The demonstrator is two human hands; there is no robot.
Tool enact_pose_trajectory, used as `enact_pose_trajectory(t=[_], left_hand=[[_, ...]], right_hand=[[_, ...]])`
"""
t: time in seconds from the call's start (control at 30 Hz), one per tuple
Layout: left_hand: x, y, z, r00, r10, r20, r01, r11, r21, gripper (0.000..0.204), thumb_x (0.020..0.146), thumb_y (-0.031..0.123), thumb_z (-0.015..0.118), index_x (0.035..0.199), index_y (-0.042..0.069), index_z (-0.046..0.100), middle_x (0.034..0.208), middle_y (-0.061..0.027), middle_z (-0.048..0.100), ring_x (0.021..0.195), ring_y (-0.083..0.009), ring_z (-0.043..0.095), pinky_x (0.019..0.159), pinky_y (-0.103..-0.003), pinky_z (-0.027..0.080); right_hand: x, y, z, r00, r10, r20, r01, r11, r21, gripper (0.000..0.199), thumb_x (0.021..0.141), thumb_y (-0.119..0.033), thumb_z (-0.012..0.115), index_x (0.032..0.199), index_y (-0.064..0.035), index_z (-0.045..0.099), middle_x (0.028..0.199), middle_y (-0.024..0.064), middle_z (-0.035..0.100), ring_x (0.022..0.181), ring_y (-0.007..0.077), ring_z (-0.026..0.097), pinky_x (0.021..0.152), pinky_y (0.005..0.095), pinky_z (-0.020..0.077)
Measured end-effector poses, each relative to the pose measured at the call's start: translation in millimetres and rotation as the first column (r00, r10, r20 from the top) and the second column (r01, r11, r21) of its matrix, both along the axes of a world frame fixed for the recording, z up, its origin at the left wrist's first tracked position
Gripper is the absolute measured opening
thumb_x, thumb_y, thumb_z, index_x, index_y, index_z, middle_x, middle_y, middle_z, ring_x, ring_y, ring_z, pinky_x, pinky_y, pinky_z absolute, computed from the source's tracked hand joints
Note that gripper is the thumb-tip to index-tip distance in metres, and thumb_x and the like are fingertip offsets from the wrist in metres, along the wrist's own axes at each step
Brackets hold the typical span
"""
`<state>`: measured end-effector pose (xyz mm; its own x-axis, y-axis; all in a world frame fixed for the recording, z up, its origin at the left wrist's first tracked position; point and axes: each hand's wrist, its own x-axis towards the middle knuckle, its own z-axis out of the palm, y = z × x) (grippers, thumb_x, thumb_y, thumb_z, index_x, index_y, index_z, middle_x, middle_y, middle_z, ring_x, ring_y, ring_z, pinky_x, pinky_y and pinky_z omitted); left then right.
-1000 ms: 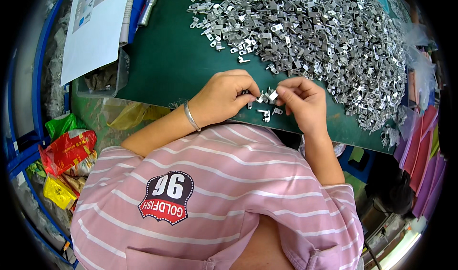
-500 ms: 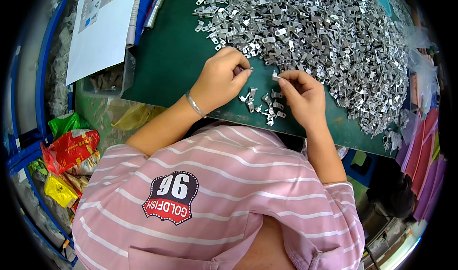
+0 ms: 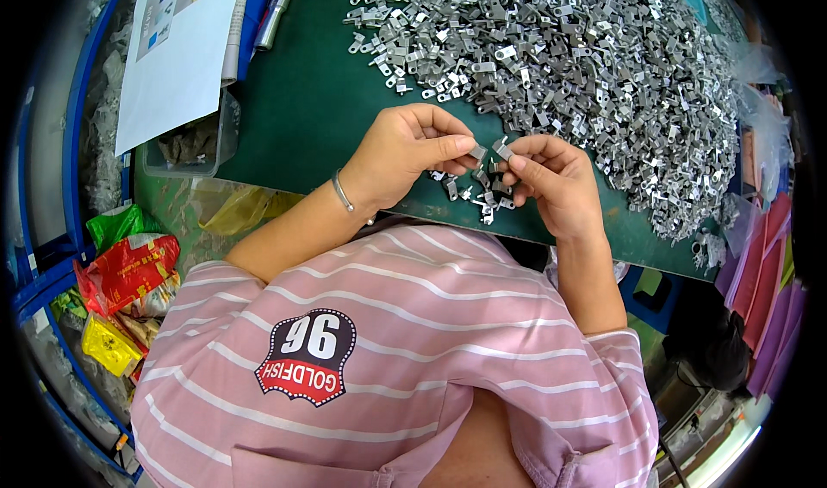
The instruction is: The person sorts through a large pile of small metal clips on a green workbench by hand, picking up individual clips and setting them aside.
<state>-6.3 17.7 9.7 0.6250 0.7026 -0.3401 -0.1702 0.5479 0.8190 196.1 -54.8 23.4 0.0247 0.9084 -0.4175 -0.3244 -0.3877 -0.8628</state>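
Between thumb and fingers, my left hand [image 3: 412,150] pinches a small bent metal bracket [image 3: 478,151]. My right hand [image 3: 556,178] grips another metal bracket [image 3: 502,149] close beside it; whether the two pieces touch I cannot tell. Beneath my fingertips, near the table's front edge, several loose brackets [image 3: 488,205] lie in a little group, partly covered by my hands. Beyond my hands a large heap of the same silvery brackets [image 3: 586,66] spreads over the green tabletop [image 3: 301,83].
At the left, a white printed sheet [image 3: 172,66] overhangs a clear plastic bin [image 3: 226,135]. A blue folder [image 3: 253,23] lies beside it. Bright plastic packets [image 3: 129,273] are piled at the far left below. Pink and purple sheets [image 3: 767,290] hang at the right.
My left hand has shifted right and turned, bringing its bracket up beside the one in my right hand. The right hand has moved slightly nearer to me.
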Motion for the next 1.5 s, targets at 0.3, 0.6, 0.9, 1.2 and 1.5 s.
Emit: enact_pose_trajectory(t=[0.3, 0.6, 0.9, 1.2, 1.5], left_hand=[[1, -7, 1, 0.995, 0.037, -0.092, -0.022, 0.987, 0.161, 0.011, 0.081, 0.004, 0.068, 0.089, -0.003, 0.064, 0.083, -0.0085, 0.066, 0.068, -0.0096, 0.06, 0.059, -0.022, 0.049], [-7, 1, 2, 0.909, 0.134, -0.395, 0.282, 0.499, 0.819, 0.007, 0.072, 0.002, 0.071, 0.078, 0.002, 0.067, 0.078, -0.0065, 0.062, 0.061, -0.0137, 0.055, 0.054, -0.025, 0.044], [-1, 27, -10, 0.778, 0.509, -0.367, 0.278, 0.244, 0.929, 0.015, 0.071, -0.001, 0.07, 0.083, 0.001, 0.061, 0.082, -0.0092, 0.056, 0.068, -0.025, 0.057, 0.061, -0.032, 0.047], [-1, 26, -13, 0.762, 0.54, -0.359, 0.264, 0.248, 0.932, 0.015, 0.072, 0.001, 0.07, 0.085, 0.001, 0.062, 0.081, -0.0107, 0.059, 0.068, -0.0266, 0.058, 0.06, -0.034, 0.048], [2, 26, -13, 0.77, 0.545, -0.333, 0.296, 0.158, 0.942, 0.017, 0.072, 0.001, 0.07, 0.088, 0.001, 0.064, 0.084, -0.0109, 0.058, 0.07, -0.0275, 0.059, 0.062, -0.034, 0.048]], right_hand=[[-1, -9, 11, 0.968, 0.115, 0.222, -0.114, 0.993, -0.014, 0.012, 0.081, 0.001, 0.065, 0.093, 0.0043, 0.066, 0.074, 0.0059, 0.065, 0.063, 0.0074, 0.058, 0.053, 0.0194, 0.046], [-3, -4, 8, 0.525, -0.063, 0.849, -0.367, 0.883, 0.292, 0.01, 0.076, -0.001, 0.065, 0.087, -0.002, 0.066, 0.081, 0.0117, 0.06, 0.07, 0.0279, 0.06, 0.061, 0.0332, 0.0478], [-8, 28, -9, 0.097, -0.401, 0.911, -0.395, 0.824, 0.405, 0.012, 0.076, -0.006, 0.068, 0.087, -0.0051, 0.062, 0.084, 0.0075, 0.057, 0.074, 0.0277, 0.059, 0.06, 0.0378, 0.0485], [2, 14, -1, 0.921, -0.209, 0.328, 0.11, 0.949, 0.295, 0.005, 0.083, 0.004, 0.062, 0.088, 0.0026, 0.064, 0.086, 0.0085, 0.065, 0.071, 0.0136, 0.063, 0.063, 0.0235, 0.052], [1, 4, 2, 0.97, -0.185, 0.157, 0.136, 0.951, 0.277, 0.01, 0.082, 0.005, 0.063, 0.091, 0.005, 0.059, 0.088, 0.0111, 0.066, 0.074, 0.0134, 0.064, 0.069, 0.0242, 0.0545]])
